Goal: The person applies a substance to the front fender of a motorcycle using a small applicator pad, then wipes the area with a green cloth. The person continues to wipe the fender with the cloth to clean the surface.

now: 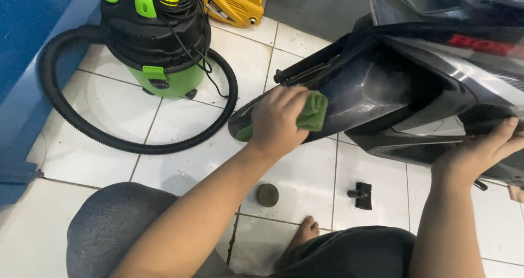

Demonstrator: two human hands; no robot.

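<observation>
Two knees in dark cloth (pixel 117 223) sit nearest the camera, with a bare foot (pixel 305 230) between them on the white tiled floor (pixel 98 163). Just beyond the foot lie a small round dark pad (pixel 267 195) and a small black bracket (pixel 361 195), apart from each other on the tiles. Farther out, the left hand (pixel 278 122) is curled around a folded green cloth (pixel 312 111), fingers closed over it, pressing it against the glossy dark grey scooter panel (pixel 371 92) near the panel's lower left tip. The right hand (pixel 483 152) rests on the panel's right part, fingers spread slightly and hooked over an edge; how firmly it grips cannot be told. Beyond the left hand, toward the floor's far left corner, stands a green and black canister vacuum (pixel 155 37) with its ribbed black hose (pixel 82 119) looped around it on the tiles, beside a blue wall (pixel 33 48). A yellow machine (pixel 232 2) sits at the far edge, behind the vacuum.
</observation>
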